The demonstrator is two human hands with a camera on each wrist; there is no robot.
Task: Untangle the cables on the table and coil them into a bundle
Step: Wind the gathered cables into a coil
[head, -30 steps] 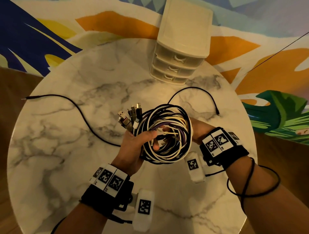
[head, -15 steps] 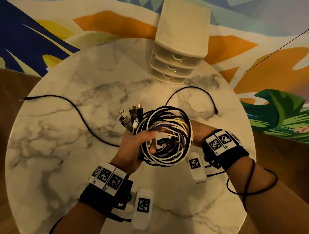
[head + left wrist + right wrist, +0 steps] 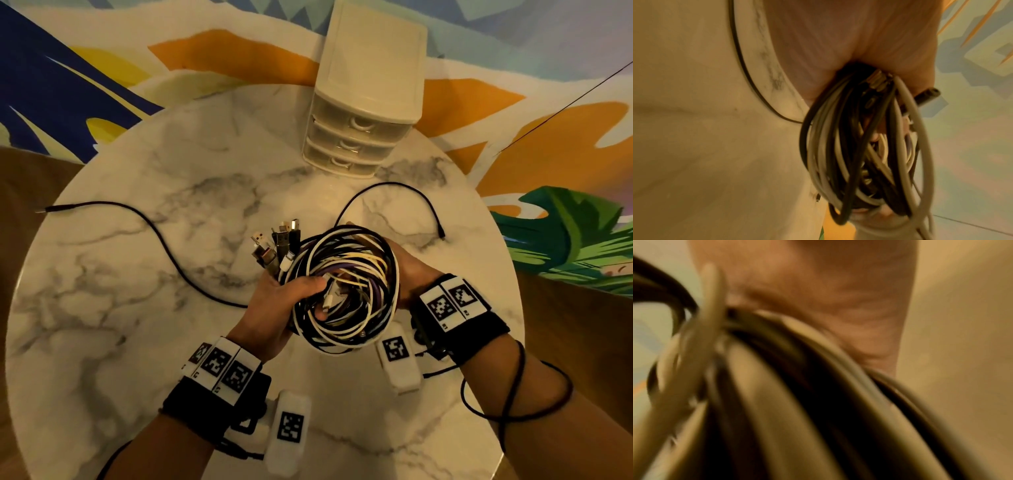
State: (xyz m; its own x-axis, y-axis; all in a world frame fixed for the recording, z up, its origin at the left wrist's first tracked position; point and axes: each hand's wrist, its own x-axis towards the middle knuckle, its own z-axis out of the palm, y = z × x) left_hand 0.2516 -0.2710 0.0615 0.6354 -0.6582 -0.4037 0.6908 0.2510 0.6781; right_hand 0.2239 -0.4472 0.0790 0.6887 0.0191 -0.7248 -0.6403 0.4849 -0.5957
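A round coil of black, white and purple cables (image 3: 346,291) is held above the middle of the marble table (image 3: 137,308). My left hand (image 3: 281,305) grips the coil's left side, thumb across the strands, and several USB plugs (image 3: 277,246) stick up past its fingers. My right hand (image 3: 411,274) holds the right side from behind; its fingers are mostly hidden by the coil. The left wrist view shows the cable loops (image 3: 859,146) hanging from my palm. In the blurred right wrist view the strands (image 3: 787,394) run close under my palm. One black cable (image 3: 164,253) trails from the coil across the table to the left.
A small cream three-drawer organiser (image 3: 363,102) stands at the table's far edge. Another black cable end (image 3: 411,202) arcs on the table behind the coil to the right. A thin black cord (image 3: 513,404) loops around my right forearm. A colourful floor surrounds the table.
The coil and both hands have stayed almost in place. The strands inside the coil have shifted slightly.
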